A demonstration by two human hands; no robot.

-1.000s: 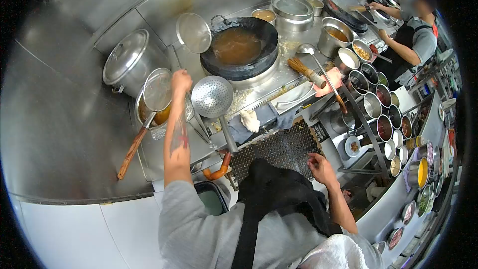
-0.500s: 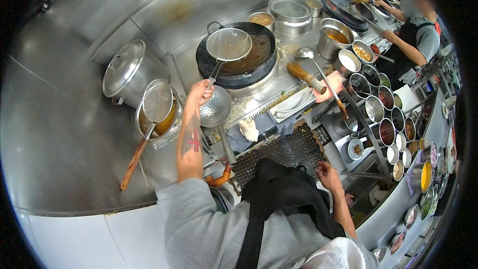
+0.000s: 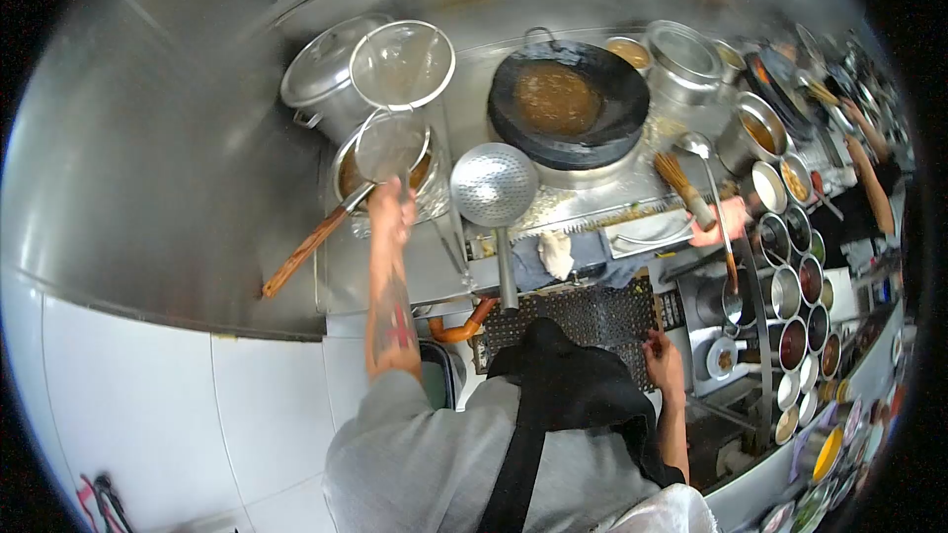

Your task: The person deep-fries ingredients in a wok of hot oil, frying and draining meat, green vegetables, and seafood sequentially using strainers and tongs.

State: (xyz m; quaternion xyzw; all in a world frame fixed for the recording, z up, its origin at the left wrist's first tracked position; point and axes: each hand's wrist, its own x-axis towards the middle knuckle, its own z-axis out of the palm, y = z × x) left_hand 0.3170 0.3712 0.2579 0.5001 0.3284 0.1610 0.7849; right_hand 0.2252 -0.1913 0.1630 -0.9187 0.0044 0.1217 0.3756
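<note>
"What is your left hand [image 3: 392, 210] gripping?"
"A mesh strainer [image 3: 403, 63], your fingers wrapping round its handle; it is partly hiding the lidded pot [image 3: 321, 77]."
"And your right hand [image 3: 666, 367]?"
"Hanging beside the black mat [image 3: 592, 321], fingers half-open, holding nothing."

left hand [image 3: 393, 211] | held strainer [image 3: 403, 61] | off wok [image 3: 624, 102] | now by lidded pot [image 3: 318, 71]
</note>
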